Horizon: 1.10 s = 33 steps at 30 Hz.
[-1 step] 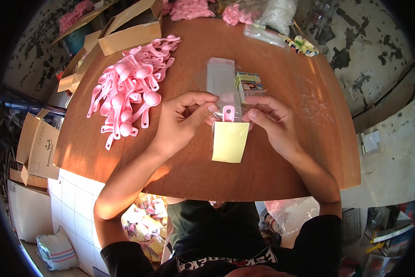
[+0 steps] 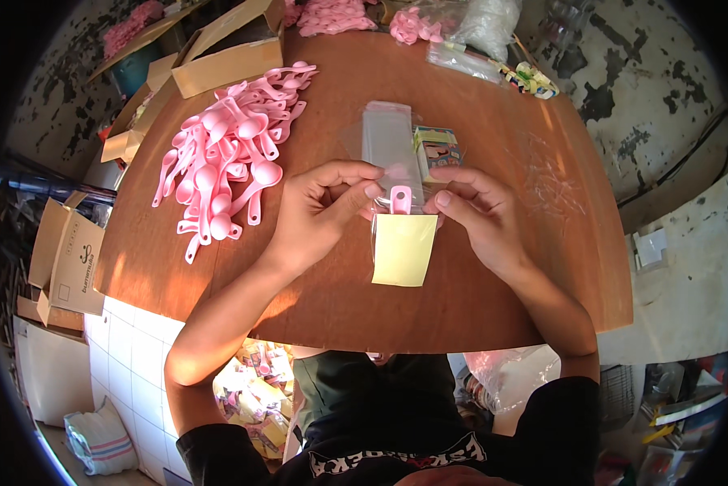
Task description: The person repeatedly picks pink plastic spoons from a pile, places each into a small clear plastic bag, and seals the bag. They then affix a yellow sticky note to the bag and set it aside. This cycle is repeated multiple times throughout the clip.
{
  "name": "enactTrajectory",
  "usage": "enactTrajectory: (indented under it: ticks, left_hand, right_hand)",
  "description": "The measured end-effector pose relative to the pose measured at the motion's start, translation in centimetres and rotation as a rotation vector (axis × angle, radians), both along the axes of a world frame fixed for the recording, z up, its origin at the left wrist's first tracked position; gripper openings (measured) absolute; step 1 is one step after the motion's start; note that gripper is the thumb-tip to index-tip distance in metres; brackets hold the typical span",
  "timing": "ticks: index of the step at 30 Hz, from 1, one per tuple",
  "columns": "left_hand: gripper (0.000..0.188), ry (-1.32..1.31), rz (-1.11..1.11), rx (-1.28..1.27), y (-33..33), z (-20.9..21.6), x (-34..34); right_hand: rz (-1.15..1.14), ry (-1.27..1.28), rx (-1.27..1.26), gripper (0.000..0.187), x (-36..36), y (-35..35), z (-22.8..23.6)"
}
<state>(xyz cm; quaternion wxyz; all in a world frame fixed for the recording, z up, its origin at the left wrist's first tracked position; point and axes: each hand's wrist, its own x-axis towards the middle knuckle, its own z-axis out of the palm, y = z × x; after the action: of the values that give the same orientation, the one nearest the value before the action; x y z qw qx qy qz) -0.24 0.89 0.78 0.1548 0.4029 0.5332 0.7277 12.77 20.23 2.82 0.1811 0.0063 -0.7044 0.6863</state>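
My left hand [image 2: 319, 212] pinches the left edge of a small clear plastic bag [image 2: 374, 235] between thumb and forefinger. The right-hand edge of it is pinched the same way by my right hand [image 2: 479, 212]. Inside the bag lies a pale yellow card [image 2: 404, 251], hanging toward me. A pink spoon's handle [image 2: 400, 197] with a hole in its end sticks up above the card; the rest is hidden behind it. Just beyond my fingers lies a stack of flat clear bags [image 2: 387, 134]. Beside that, near my right fingertips, is a stack of small printed cards [image 2: 438, 150].
A heap of pink spoons [image 2: 226, 154] covers the left of the brown wooden table [image 2: 315, 308]. Open cardboard boxes [image 2: 230, 61] stand at the far left. More plastic packets [image 2: 465, 61] lie at the back. Packed yellow-carded pieces [image 2: 259, 389] sit below the front edge.
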Motion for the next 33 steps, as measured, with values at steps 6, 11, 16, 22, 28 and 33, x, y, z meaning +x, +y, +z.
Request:
enactTrajectory:
  ticks: [6, 11, 16, 22, 28, 33]
  left_hand:
    - [0.020, 0.014, -0.053, -0.042, -0.2, 0.4, -0.2]
    - [0.019, 0.066, -0.066, 0.011, -0.6, 0.4, -0.2]
    - [0.018, 0.203, -0.094, 0.057, -0.6, 0.4, -0.6]
    - [0.020, 0.187, -0.059, 0.057, -0.8, 0.3, -0.3]
    - [0.017, 0.189, -0.026, 0.039, -1.2, 0.2, -0.2]
    - [0.009, 0.135, -0.047, 0.042, -0.9, 0.3, 0.2]
  right_hand:
    - [0.036, 0.099, 0.032, 0.014, 0.0, 0.8, -0.9]
    - [0.109, 0.092, 0.025, 0.013, 0.1, 1.1, -0.9]
    - [0.088, 0.104, 0.099, 0.014, 0.4, 1.0, -0.5]
    - [0.099, 0.166, 0.191, 0.014, 0.5, 0.8, -0.6]
    - [0.167, 0.181, 0.205, 0.017, 0.7, 0.6, 0.1]
    - [0.183, 0.208, 0.188, 0.017, 0.6, 0.6, -0.4]
